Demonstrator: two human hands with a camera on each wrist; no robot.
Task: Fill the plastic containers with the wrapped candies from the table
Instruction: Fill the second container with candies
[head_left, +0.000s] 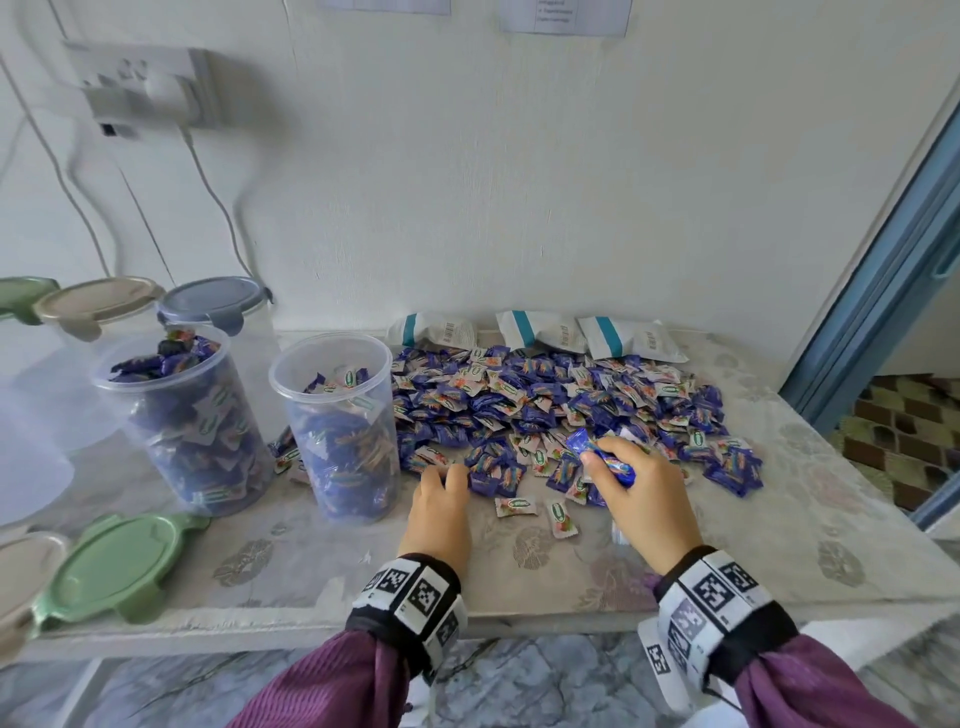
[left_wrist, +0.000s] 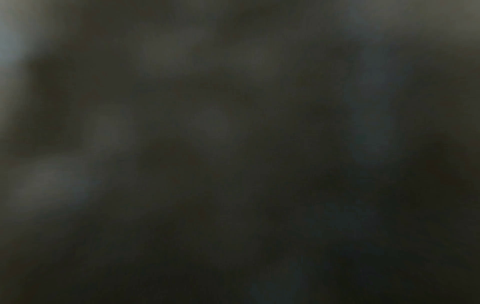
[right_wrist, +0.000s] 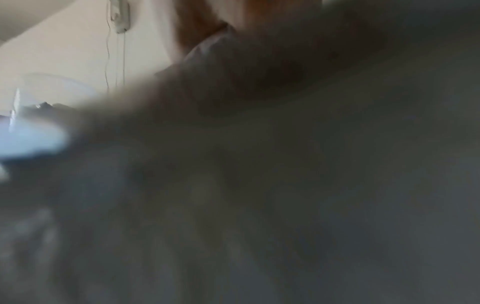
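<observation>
On the left of the table (head_left: 291, 566) stand two open containers (head_left: 182, 415), both nearly full. Beside them the left hand (head_left: 441, 512) rests at the edge of the candy pile (head_left: 561, 410), fingers curled, grip unclear. Further right, the right hand (head_left: 641, 491) grips blue wrapped candies (head_left: 605, 457).

Candies (head_left: 545, 410): blue-purple wrappers with rainbow streaks, some white with a green oval label. Bench (head_left: 519, 566) cloth pale grey, faded floral motifs. Lids: green (head_left: 117, 566), beige (head_left: 98, 301), slate blue (head_left: 210, 301). Packets (head_left: 628, 338) white, teal stripe. Sleeves (head_left: 332, 686) purple; wristbands (head_left: 410, 597) black-and-white squares. Left wrist view dark, perhaps greenish-grey.
</observation>
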